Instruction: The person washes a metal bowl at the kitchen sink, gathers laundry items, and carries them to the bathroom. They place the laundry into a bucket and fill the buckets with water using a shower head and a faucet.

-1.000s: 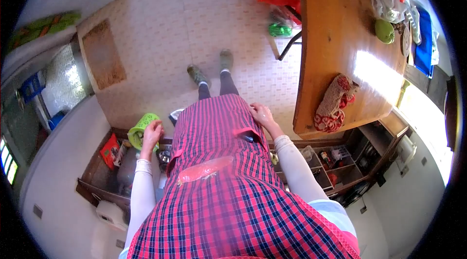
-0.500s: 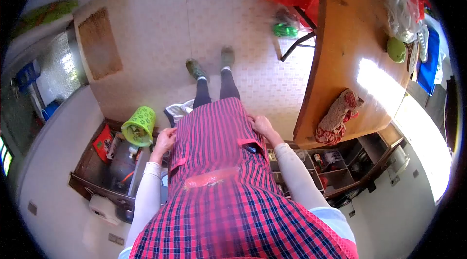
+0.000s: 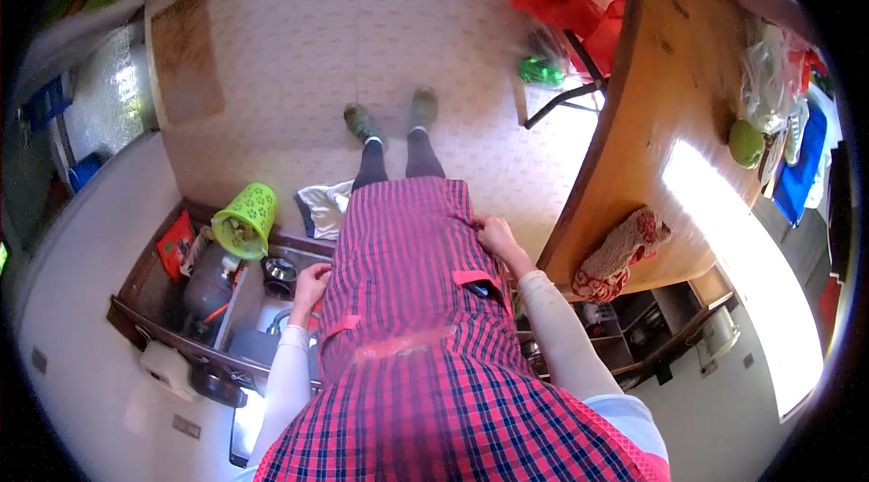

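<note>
A red-and-navy checked apron (image 3: pixel 407 247) covers my front and hangs down over my dark-legged thighs. At its left edge my left hand (image 3: pixel 312 284) is closed, with its fingertips against the cloth. On the opposite side my right hand (image 3: pixel 494 236) pinches the apron's right edge. A dark item pokes out of the red-trimmed pocket (image 3: pixel 477 283) near my right wrist. Both forearms are in pale sleeves.
To the right stands a wooden table (image 3: pixel 634 147) bearing a knitted cloth (image 3: pixel 623 256) and a green fruit (image 3: pixel 746 143). A lime-green basket (image 3: pixel 246 221) sits on the cabinet at left. Red and green bags (image 3: pixel 552 11) lie by the table legs. A white-and-dark cloth (image 3: pixel 324 209) is on the floor.
The view has tilted a little, so the table and basket sit differently in it. My left hand appears slightly lower along the apron's edge, while my right hand stays at its side.
</note>
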Demonstrator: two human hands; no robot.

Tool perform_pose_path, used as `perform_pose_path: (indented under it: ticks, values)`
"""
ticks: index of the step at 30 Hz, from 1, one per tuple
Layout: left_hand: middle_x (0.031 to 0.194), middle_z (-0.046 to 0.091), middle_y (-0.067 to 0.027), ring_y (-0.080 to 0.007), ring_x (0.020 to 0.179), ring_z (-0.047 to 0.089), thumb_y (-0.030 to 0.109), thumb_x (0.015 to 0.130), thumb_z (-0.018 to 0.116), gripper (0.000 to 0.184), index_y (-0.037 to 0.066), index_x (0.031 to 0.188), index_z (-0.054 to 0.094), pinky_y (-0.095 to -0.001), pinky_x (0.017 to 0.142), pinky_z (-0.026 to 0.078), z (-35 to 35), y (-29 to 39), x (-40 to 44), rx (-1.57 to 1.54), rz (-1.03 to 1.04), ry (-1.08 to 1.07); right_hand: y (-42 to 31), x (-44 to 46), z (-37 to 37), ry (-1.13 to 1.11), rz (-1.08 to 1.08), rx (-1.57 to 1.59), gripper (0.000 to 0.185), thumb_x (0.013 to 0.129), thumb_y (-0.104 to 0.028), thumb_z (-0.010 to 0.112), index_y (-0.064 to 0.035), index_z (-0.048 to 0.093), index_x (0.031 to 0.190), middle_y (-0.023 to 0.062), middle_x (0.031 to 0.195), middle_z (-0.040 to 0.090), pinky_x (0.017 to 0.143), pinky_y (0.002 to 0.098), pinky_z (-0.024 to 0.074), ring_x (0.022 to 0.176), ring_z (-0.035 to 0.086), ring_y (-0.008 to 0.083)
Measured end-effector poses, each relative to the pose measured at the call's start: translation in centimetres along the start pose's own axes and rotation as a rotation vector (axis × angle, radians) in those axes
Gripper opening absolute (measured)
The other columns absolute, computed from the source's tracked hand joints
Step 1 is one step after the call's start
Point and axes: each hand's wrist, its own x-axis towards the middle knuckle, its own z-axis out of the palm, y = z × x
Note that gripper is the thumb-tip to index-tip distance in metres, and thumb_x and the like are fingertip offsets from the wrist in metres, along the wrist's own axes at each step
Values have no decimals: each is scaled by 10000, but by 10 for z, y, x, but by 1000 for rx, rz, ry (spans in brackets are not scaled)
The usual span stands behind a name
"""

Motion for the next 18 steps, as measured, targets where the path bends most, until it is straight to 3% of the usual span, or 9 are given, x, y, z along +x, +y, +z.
perform_pose_path:
  ticks: [4,7,8,11,14,18]
  values:
    - [796,641,-54,-93,732,575,20,783,555,126,-3,889,619,-239,698,457,6,9,-12,-58,63,53,2,8,-15,-11,36,-196,259,745,-103,501,-111,652,955,182,915,620,754,407,476,867,597,340]
    - [797,641,-90,-163,731,607,44,779,555,126,16,882,622,-278,691,471,14,26,-24,57,155,108,3,13,-19,-21,34,-265,245,743,-125,509,-139,660,935,169,927,621,741,423,475,869,595,341]
    - [815,629,-117,-255,779,606,69,763,563,130,45,875,625,-341,722,457,16,33,-27,193,250,168,5,14,-21,-27,29,-291,240,745,-133,512,-146,661,932,164,932,622,739,427,475,869,596,340]
    - [828,619,-121,-301,824,574,81,745,575,132,59,864,628,-381,755,422,16,86,-42,462,507,265,20,26,-23,-73,67,-423,239,756,-155,503,-152,660,937,160,897,629,735,435,474,857,601,330]
    - [773,594,-109,-292,778,548,46,702,538,150,56,825,624,-391,723,395,18,120,-43,489,610,299,24,25,-36,-172,4,-632,239,783,-192,491,-174,655,956,143,863,629,730,435,479,844,602,318]
    - [678,527,-106,-295,709,514,35,656,507,165,66,777,615,-399,678,386,19,154,-32,597,745,285,3,-6,-74,-168,-95,-667,237,811,-248,504,-197,641,998,100,884,610,726,434,483,847,585,313]
